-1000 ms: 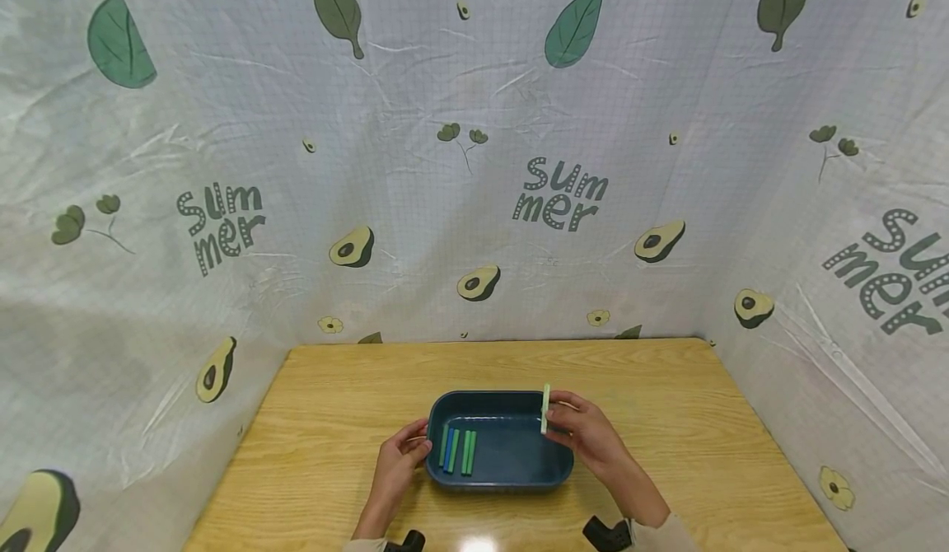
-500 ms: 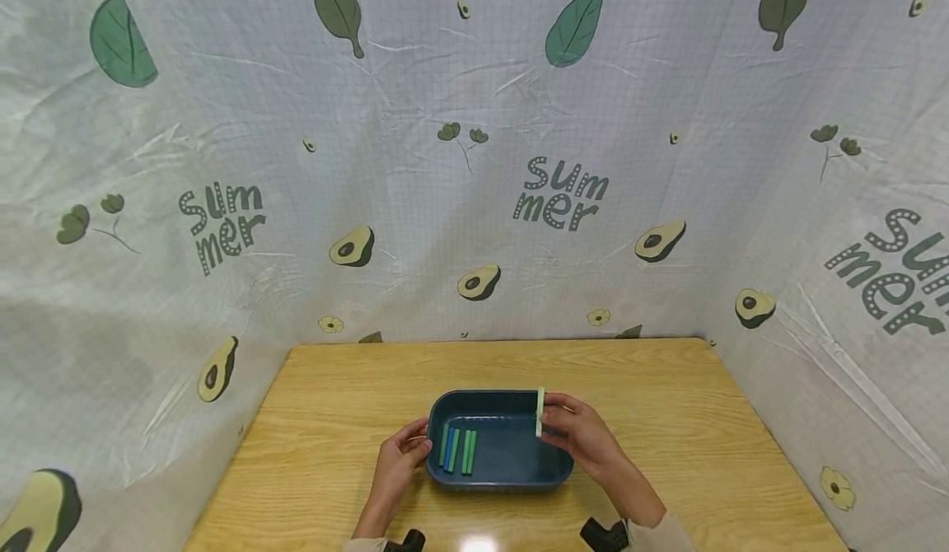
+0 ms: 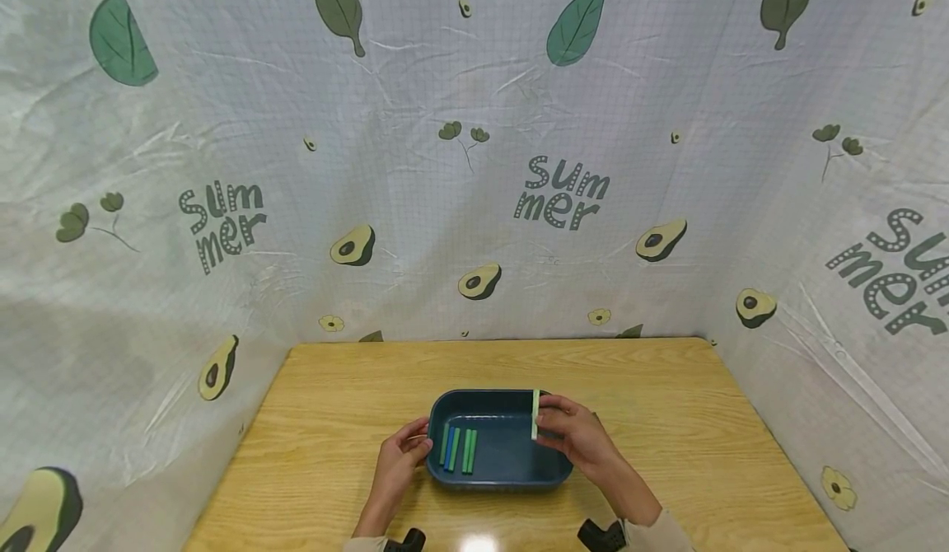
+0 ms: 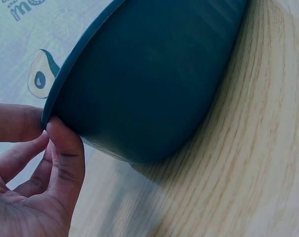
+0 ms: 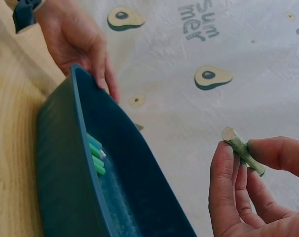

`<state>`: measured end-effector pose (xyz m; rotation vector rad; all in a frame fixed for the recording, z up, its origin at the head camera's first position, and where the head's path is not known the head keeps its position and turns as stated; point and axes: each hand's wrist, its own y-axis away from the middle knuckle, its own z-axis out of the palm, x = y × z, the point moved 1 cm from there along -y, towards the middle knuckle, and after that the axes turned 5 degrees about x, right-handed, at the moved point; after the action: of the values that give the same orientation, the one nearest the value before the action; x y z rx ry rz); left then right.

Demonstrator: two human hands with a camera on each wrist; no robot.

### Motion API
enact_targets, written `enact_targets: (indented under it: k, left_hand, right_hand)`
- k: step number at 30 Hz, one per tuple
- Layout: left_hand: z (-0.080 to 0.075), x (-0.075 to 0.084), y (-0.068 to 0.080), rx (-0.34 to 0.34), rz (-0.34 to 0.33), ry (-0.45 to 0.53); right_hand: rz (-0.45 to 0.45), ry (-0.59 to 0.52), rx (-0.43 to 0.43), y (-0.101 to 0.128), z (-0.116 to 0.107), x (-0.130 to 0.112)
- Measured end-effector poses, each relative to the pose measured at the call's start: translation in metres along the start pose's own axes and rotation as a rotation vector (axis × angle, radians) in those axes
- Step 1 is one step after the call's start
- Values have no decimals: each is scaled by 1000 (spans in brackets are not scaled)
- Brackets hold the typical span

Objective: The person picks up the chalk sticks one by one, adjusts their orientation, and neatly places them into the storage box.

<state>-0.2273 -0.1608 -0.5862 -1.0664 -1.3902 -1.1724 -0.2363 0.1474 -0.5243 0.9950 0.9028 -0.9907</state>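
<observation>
Hovering at lower centre, a pale green cylindrical chalk stick [image 3: 535, 414] is being pinched by the right hand [image 3: 574, 437] fingers above the dark blue oval plastic tray [image 3: 504, 474]; it is judged light, stiff and brittle, best held mid-length. The tray rim is being gripped by the left hand [image 3: 400, 457].

"summer" in dotted letters on the backdrop sheet [image 3: 561, 194]
</observation>
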Motion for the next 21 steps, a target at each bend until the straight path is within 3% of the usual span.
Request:
enact_targets:
  k: [21]
  left_hand:
    - [1, 2, 1, 18, -4, -23]
  right_hand:
    - [-2, 37, -19, 0, 1, 7]
